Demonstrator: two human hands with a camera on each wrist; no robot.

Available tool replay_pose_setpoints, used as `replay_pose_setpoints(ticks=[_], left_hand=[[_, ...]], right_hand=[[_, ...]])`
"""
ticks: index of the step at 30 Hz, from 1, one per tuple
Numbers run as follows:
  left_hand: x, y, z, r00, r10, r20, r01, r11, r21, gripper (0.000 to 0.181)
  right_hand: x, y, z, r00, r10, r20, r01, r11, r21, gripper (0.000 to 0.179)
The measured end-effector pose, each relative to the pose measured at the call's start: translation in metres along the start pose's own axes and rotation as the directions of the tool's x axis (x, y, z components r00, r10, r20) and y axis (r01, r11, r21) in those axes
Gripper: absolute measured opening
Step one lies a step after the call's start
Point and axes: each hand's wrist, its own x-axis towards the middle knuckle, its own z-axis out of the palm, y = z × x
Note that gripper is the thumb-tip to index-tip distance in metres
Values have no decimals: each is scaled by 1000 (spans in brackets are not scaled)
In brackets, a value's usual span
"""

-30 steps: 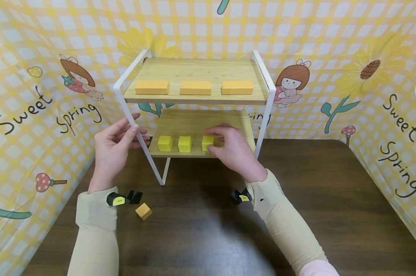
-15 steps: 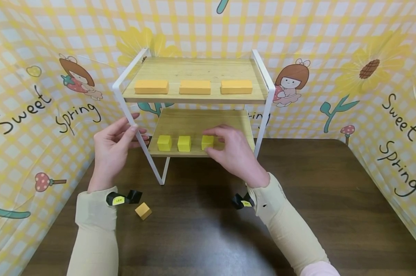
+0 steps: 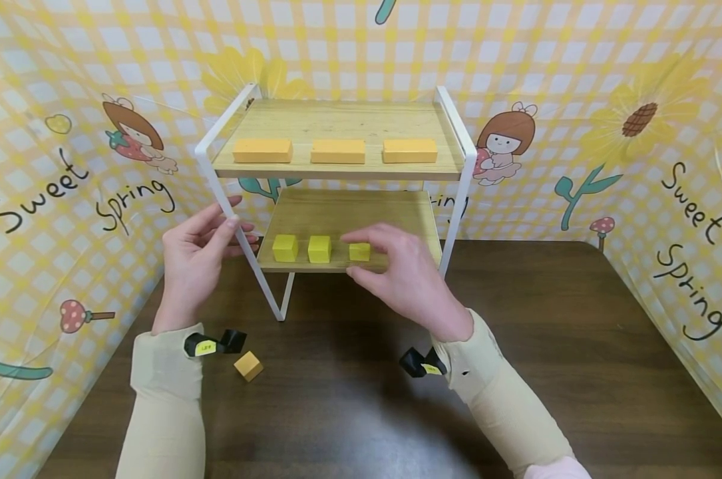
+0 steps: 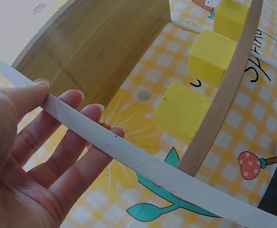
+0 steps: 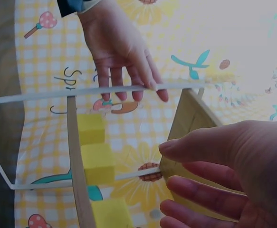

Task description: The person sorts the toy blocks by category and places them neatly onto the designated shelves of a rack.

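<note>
In the head view my left hand (image 3: 195,256) grips the white front post (image 4: 124,154) of a two-tier shelf, thumb in front and fingers behind it. My right hand (image 3: 405,273) is spread beside the rightmost yellow cube (image 3: 359,252), its thumb and forefinger apart with nothing between them. That cube stands on the lower board (image 3: 349,209), and the hand hides part of it. To its left are a middle yellow cube (image 3: 319,249) and a left yellow cube (image 3: 285,248), each standing apart. The right wrist view shows the right thumb and fingers (image 5: 190,142) off the cubes.
Three orange blocks (image 3: 338,152) lie in a row along the front of the upper board (image 3: 343,120). A small orange block (image 3: 249,366) lies on the dark wooden table (image 3: 313,399) near the left wrist. Checked patterned cloth (image 3: 349,60) surrounds the table at the back and sides.
My right thumb and fingers have opened off the rightmost yellow cube, and the hand has drawn back slightly. The cube stays on the lower board. My left hand keeps its grip on the post.
</note>
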Motion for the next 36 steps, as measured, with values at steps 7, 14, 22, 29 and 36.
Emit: replay_pose_setpoints(ticks=[7,14,22,29,36], left_hand=[[0,0,0,1000,-1,2,1,1000,12,30],[-1,0,0,1000,4,4,-4,1000,3,30],[-1,0,0,1000,9,5,-9,1000,3,30],[-1,-1,-1,1000,11,4,-11,1000,7,30],[-1,-1,0,1000,21,4,-21,1000,4,29]], right_hand=[[-6,-9,0,1000,-20,9,20,1000,3,38],[-10,-14,2,999,-41,31,40,999,26,40],[-15,-19,6,996,-64,57,60,996,62,42],[-20,-20,13,993,-59,104,53,997,62,43],[-23,-19,21,988,-75,138,66,995,68,44]])
